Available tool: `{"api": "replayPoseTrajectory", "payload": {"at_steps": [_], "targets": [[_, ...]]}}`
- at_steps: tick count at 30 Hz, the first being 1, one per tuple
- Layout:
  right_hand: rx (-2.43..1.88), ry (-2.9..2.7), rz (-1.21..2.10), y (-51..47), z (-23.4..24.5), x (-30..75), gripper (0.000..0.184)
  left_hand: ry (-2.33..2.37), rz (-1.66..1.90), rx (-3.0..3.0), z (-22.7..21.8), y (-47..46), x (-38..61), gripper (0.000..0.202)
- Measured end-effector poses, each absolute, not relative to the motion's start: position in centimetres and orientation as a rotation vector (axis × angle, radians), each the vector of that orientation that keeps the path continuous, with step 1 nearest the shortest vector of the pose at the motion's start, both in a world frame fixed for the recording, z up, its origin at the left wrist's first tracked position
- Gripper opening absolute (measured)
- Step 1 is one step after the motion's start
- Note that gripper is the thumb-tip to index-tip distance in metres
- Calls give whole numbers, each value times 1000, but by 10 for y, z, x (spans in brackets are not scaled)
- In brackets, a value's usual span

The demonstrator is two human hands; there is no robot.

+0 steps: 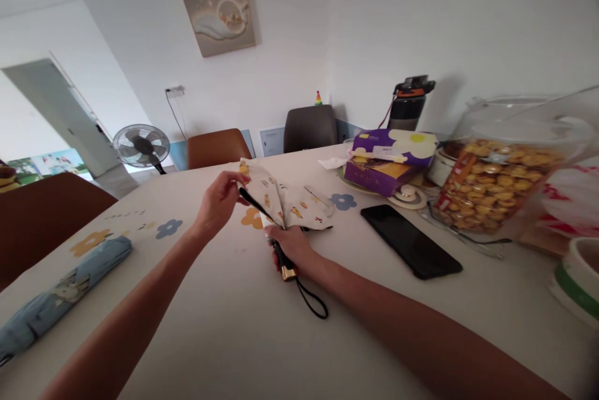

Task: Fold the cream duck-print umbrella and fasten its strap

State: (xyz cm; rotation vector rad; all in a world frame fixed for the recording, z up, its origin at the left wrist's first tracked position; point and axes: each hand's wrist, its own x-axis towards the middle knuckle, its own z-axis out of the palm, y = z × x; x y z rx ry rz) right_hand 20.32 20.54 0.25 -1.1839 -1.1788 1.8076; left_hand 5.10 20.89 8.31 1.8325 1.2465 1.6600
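Observation:
A folding umbrella (299,203) with a cream, small-patterned canopy lies collapsed over the middle of the table, its fabric loose and partly spread. My right hand (292,246) wraps around it where the black handle meets the canopy. The handle's gold-coloured end and black wrist loop point toward me. At the canopy's left edge, my left hand (223,197) pinches the fabric near a dark strap that runs down to the handle. Some of the shaft is hidden by my right hand.
A rolled blue umbrella (70,294) lies at left. To the right are a black phone (409,241), glasses (463,234), a purple tissue pack (395,144) on a box, a snack jar (496,181) and a green-banded cup (580,281). Chairs (311,128) stand behind the table.

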Motion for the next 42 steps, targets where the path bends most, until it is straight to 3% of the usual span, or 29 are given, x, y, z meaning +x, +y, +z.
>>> {"api": "replayPoseTrajectory", "payload": {"at_steps": [5,10,19,29,35,42], "targets": [[-1278,-1170,1835,205,6,205,24,1357,1680,1609,48,197,20,6],[-1236,-1196,1858,205,5,209,23,1411,1614,1767,32,201,12,18],[-1044,-1060,1993,208,8,217,56,1383,1561,1771,45,192,8,17],[-1179,-1224,1678,201,-3,210,43,1503,1037,2016,61,185,-34,12],[-1216,-1391,1593,196,0,209,44,1723,1538,1273,39,200,-36,26],[-1151,-1460,1632,195,0,211,37,1434,1447,614,8,216,-14,23]]}}
